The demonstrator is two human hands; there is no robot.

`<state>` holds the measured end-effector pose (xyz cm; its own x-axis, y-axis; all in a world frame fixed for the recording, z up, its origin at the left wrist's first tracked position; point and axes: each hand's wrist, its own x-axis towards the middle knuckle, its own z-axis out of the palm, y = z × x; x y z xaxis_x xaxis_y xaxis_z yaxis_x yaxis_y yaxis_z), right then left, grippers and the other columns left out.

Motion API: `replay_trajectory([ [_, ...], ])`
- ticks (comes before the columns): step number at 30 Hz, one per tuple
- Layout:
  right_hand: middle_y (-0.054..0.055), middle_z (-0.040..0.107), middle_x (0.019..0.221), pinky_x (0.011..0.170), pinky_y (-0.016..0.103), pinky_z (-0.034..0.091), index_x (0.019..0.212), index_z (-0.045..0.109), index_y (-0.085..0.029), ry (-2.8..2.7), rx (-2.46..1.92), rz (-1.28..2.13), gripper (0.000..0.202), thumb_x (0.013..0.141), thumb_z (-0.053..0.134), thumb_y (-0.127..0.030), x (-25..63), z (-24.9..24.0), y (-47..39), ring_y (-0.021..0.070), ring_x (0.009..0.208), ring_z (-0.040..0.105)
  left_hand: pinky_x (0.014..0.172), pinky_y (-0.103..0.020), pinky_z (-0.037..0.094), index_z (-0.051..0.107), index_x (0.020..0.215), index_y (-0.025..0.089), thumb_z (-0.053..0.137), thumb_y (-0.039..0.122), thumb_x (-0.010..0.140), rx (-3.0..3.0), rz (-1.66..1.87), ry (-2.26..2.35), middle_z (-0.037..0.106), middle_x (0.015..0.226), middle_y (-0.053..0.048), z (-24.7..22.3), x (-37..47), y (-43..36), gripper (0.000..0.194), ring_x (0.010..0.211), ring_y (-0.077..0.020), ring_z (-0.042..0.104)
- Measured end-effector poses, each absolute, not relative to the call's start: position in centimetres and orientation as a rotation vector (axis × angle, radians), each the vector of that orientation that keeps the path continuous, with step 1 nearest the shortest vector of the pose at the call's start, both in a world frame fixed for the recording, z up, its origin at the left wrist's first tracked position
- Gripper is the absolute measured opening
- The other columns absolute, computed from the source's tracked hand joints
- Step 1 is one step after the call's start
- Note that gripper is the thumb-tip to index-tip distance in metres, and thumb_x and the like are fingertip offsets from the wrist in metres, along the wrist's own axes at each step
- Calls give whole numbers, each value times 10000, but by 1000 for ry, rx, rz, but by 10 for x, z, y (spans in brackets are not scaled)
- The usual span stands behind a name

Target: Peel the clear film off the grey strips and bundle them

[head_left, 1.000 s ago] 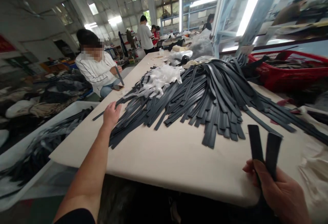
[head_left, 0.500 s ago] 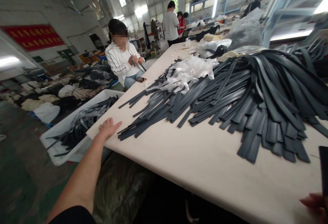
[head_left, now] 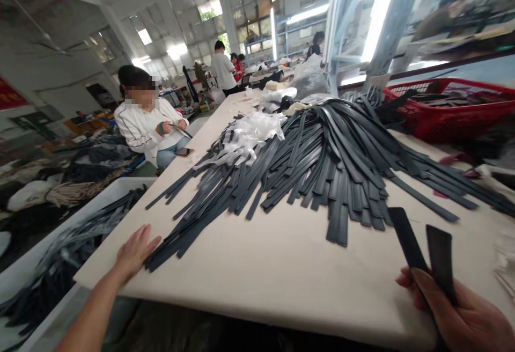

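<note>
Strips [head_left: 407,239] clamped in my right hand [head_left: 466,314] are fully visible again, so trackable; my left hand [head_left: 135,253], grip apart, looks empty.

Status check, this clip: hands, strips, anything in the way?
Left hand open, beside the near-left ends of the dark strip pile. Right hand closed on two loose strip ends. Crumpled whitish plastic lying over part of the pile.
</note>
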<state>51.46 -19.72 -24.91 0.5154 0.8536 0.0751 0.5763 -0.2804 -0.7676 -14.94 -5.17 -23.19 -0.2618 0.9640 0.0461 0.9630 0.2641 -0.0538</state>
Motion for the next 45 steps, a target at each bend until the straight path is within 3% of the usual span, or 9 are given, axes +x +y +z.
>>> replay_trajectory([
  [3, 39, 646, 576, 567, 321, 455, 739, 716, -256, -1168, -1956, 471, 429, 849, 454, -578, 514, -251, -198, 218, 543, 627, 1074, -470, 370, 580, 1297, 117, 440, 530, 719, -1953, 27, -2414, 569, 1385, -194, -210, -140, -38, 724, 1318, -353, 487],
  [7, 37, 643, 586, 585, 310, 456, 782, 719, -224, -1207, -1944, 473, 461, 847, 451, -593, 517, -257, -198, 215, 561, 632, 800, -341, 483, 697, 1004, 229, 457, 539, 761, -2007, -297, -2372, 764, 948, -71, -164, -81, 3, 461, 899, -282, 695],
  [11, 37, 650, 598, 581, 297, 457, 810, 714, -213, -1257, -1926, 494, 471, 877, 428, -581, 520, -259, -199, 209, 570, 647, 644, -291, 415, 663, 643, 201, 432, 613, 829, -2134, -536, -2184, 703, 621, -58, -137, 15, 62, 508, 637, -216, 645],
  [15, 36, 643, 598, 578, 291, 457, 816, 703, -206, -1219, -1887, 458, 457, 878, 448, -580, 516, -259, -202, 202, 568, 639, 692, -278, 412, 730, 809, 173, 382, 601, 901, -2285, -559, -2033, 747, 793, -85, -143, 103, 125, 559, 767, -209, 659],
  [19, 17, 621, 574, 592, 302, 458, 793, 687, -222, -1134, -1837, 403, 460, 873, 461, -615, 508, -257, -203, 195, 540, 605, 853, -290, 421, 750, 1022, 178, 599, 464, 848, -2394, -470, -1974, 730, 1079, -127, -163, 161, 172, 367, 1028, -253, 631],
  [28, 14, 641, 565, 523, 284, 459, 767, 690, -226, -1221, -1769, 400, 464, 888, 472, -616, 515, -261, -201, 191, 515, 625, 935, -387, 427, 772, 674, 201, 729, 290, 737, -2398, -618, -2180, 727, 956, -134, -187, 186, 193, 117, 1110, -342, 601],
  [38, 33, 660, 608, 585, 299, 474, 795, 697, -214, -1221, -1753, 454, 466, 892, 463, -604, 515, -257, -197, 200, 557, 634, 717, -313, 542, 719, 1039, 122, 533, 588, 827, -2591, -1511, -2292, 754, 944, -134, -184, 164, 59, 545, 748, -197, 702],
  [41, 54, 667, 625, 616, 307, 472, 791, 711, -192, -1192, -1731, 609, 524, 857, 488, -662, 516, -248, -194, 209, 599, 632, 769, -315, 508, 743, 949, 164, 613, 507, 825, -2604, -1437, -2111, 754, 891, -99, -193, 159, -3, 387, 775, -209, 690],
  [45, 47, 624, 575, 570, 274, 454, 922, 734, -135, -1093, -1499, 1133, 631, 862, 478, -709, 500, -232, -189, 182, 580, 607, 776, -319, 461, 730, 898, 184, 536, 328, 925, -2600, -974, -1472, 747, 872, -75, -206, 165, -69, 244, 814, -221, 678],
])
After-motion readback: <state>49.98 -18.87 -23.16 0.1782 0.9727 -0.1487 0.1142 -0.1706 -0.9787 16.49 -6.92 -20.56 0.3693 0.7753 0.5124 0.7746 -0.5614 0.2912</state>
